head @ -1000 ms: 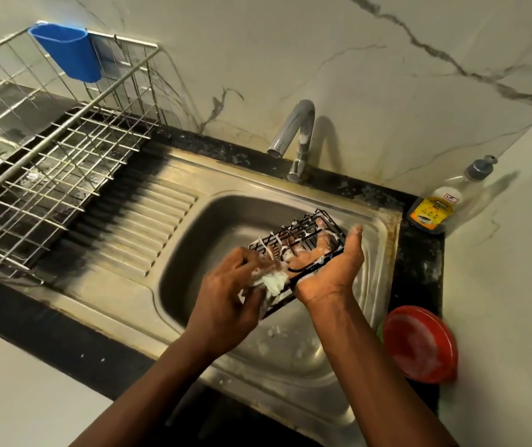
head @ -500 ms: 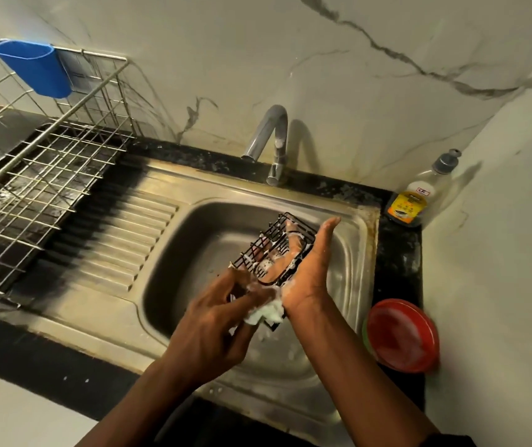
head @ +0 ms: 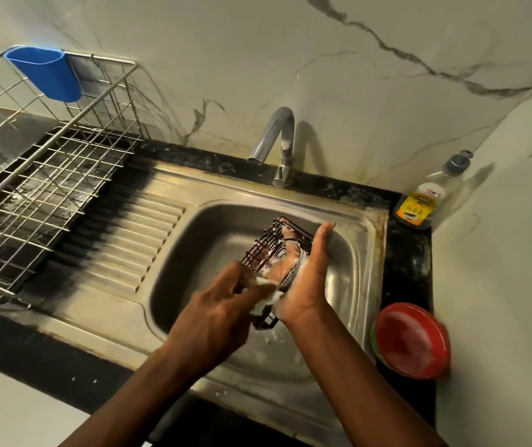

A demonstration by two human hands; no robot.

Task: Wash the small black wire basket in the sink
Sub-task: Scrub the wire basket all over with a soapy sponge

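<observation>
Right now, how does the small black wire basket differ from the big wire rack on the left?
The small black wire basket is black, the wire rack bare silver. The right hand holds the basket tilted over the sink; the far larger rack stands beside it. The left hand holds a white sponge against the foamy basket; the rack carries a blue cup. Both are open wire grids.

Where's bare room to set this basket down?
The ribbed drainboard between the wire rack and the sink bowl is bare, as is the bowl floor under the tap. The right counter strip is crowded: soap bottle at back, red dish in front.
</observation>
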